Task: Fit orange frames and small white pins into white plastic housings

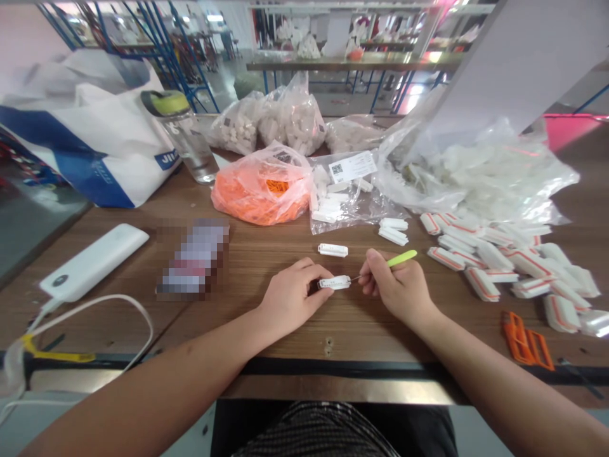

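My left hand (292,295) pinches a small white plastic connector (334,282) just above the wooden table (266,251). My right hand (397,285) is closed round a thin tool with a lime-green handle (402,258); its metal tip points left and meets the connector's right end. Another white connector (333,250) lies on the table just beyond my hands. Two more white pieces (393,231) lie a little further right.
Several white-and-orange assembled pieces (504,260) are piled at the right, beside orange parts (526,339). Bags of orange parts (259,187) and white parts (476,165) sit behind. A white power bank (95,260) with cable, a bottle (188,136) and a blue-white bag (90,139) are at the left.
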A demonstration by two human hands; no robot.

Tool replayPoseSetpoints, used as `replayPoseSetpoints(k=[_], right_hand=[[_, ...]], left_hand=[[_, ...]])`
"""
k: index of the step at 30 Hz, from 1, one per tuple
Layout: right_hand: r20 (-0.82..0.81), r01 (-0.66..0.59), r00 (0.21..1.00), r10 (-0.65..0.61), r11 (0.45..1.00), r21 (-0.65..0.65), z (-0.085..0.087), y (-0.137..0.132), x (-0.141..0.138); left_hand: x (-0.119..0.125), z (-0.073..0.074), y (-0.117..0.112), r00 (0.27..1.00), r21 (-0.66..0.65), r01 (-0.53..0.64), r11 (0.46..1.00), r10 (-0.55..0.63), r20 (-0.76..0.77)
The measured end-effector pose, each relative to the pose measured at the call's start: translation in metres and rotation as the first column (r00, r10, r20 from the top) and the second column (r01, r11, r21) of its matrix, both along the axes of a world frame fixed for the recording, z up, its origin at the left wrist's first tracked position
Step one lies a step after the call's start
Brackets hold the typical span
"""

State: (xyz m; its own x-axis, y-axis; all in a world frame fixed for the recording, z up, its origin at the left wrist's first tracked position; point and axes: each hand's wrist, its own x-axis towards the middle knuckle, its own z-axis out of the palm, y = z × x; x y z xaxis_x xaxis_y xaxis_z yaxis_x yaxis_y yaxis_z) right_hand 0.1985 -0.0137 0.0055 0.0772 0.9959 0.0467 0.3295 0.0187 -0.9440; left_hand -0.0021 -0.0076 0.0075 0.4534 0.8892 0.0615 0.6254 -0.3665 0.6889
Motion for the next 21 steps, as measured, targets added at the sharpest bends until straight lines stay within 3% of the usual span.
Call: replayPoseSetpoints(k=[6, 9, 13, 21], right_hand=[[0.179, -0.11, 0.98, 0.086, 0.985, 0.13, 0.0001, -0.0068, -0.002], [0.146, -0.083, 0.987, 0.062, 0.985, 0.149, 0.0023, -0.0091, -0.0014], [0.03, -0.001, 1.0, -0.002, 0.994, 0.112, 0.0052, -0.0076, -0.0014], [-0.018, 0.015, 1.0, -0.015, 1.0, -0.021, 0.0035, 0.0003, -0.002]], left_hand=[[0.0001, -0.0015, -0.0008, 1.0, -0.01, -0.001, 1.0, 0.001, 0.022], [0.0001, -0.0012, -0.0009, 0.999, -0.011, 0.001, 1.0, 0.0, 0.034], [0.0007, 0.0002, -0.0003, 1.0, -0.012, -0.006, 1.0, 0.006, 0.027], [0.0003, -0.0002, -0.0001, 1.0, 0.014, 0.007, 1.0, -0.007, 0.011]])
